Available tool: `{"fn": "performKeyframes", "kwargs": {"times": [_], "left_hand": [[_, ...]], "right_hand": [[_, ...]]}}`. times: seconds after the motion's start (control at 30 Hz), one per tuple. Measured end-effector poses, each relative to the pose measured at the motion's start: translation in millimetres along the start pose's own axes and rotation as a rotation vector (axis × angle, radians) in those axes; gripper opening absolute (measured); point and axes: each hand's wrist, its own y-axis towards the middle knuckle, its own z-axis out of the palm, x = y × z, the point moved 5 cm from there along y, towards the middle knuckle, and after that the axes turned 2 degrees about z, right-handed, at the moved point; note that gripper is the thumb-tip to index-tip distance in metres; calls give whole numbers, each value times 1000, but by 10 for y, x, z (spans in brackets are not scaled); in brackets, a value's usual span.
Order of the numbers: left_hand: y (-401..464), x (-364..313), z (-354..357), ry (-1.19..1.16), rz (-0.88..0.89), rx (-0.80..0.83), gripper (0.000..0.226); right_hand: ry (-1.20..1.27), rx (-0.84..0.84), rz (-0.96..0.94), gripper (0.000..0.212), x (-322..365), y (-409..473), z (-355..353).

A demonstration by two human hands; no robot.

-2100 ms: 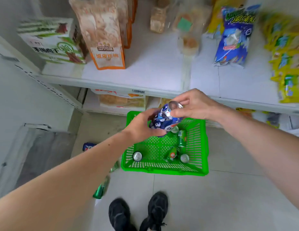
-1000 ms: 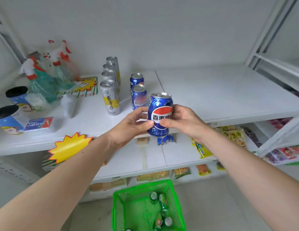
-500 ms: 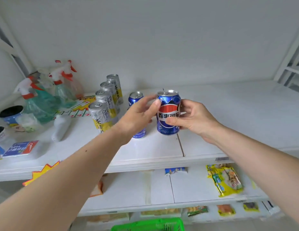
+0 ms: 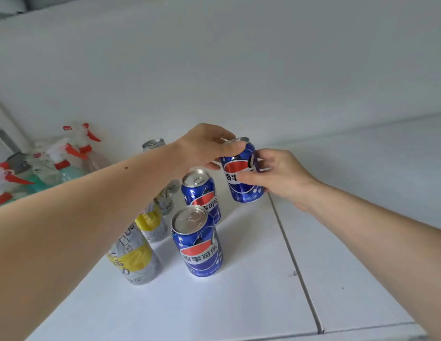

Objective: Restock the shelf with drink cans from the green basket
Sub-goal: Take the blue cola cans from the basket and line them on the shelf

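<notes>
At the far left of the white shelf (image 4: 239, 303), near its back edge, stand several spray bottles (image 4: 66, 153) with red triggers and pale green or clear bodies, crowded together and partly cut off by the picture's border. To their right a row of tall silver and yellow cans runs from the front toward the back wall: the nearest tall can (image 4: 134, 257) stands upright just under the left forearm, which hides its top; another (image 4: 151, 223) stands behind it, and the silver top of the farthest one (image 4: 153, 143) shows above the arm.

Just to the right of that row stand two blue cola cans, both upright with their tops unopened. The front blue can (image 4: 197, 242) is nearer the shelf's front edge, and the middle blue can (image 4: 201, 193) stands right behind it, close but apart.

Further back and a little right is a third blue can (image 4: 244, 173), upright, with its base on or just above the shelf; which, I cannot tell. It sits next to the seam (image 4: 295, 267) between two shelf panels. The left hand (image 4: 204, 143) reaches over from the left and grips this can at its top rim with curled fingers and thumb. The right hand (image 4: 281, 175) holds the same can from the right, its fingers wrapped round the label. The shelf to the right of the seam runs on, white, to the right border.
</notes>
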Motion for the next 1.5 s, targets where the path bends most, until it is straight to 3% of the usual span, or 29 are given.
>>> {"fn": "performKeyframes", "kwargs": {"times": [0.13,0.4,0.57,0.8,1.0,1.3,1.5], "left_hand": [[287,215,-96,21,-38,0,45],[566,621,-216,95,-173,-79,44],[546,800,-296,91,-188,-154,33],[525,857,-366,106,-272,-167,40],[492,875,-380,76,-291,-228,43],[448,914,-353,26,-306,-264,48],[319,848,-384,20,-286,-346,55]], "right_hand": [[25,115,20,45,-115,391,120],[27,171,39,59,-431,1003,478],[88,286,31,56,-530,1112,689],[104,412,52,53,-610,1051,696],[135,411,25,44,-587,1001,728],[102,375,25,47,-554,947,769],[17,320,107,73,-557,825,714]]}}
